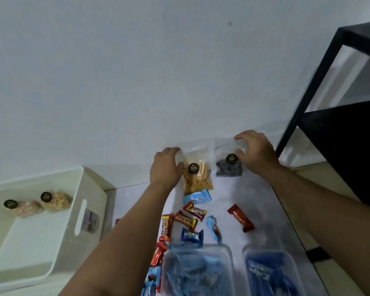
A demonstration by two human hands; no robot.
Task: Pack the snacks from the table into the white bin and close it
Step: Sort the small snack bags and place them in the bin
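Note:
At the far edge of the table (259, 201), against the wall, my left hand (166, 165) grips the top left of a clear bag of yellow sticks (198, 178). My right hand (255, 151) grips the top right of a clear bag of dark snacks (228, 168). Both bags stand upright on the table. The white bin (90, 189) sits open at the left, below table level, with two clear snack bags (39, 205) inside. Several small wrapped bars (190, 218) in red, yellow and blue lie scattered on the table nearer to me.
Two clear plastic tubs (198, 272) of blue-wrapped snacks stand at the table's near edge. A black metal shelf frame (320, 86) rises at the right, close to my right arm. A pale wall runs behind the table.

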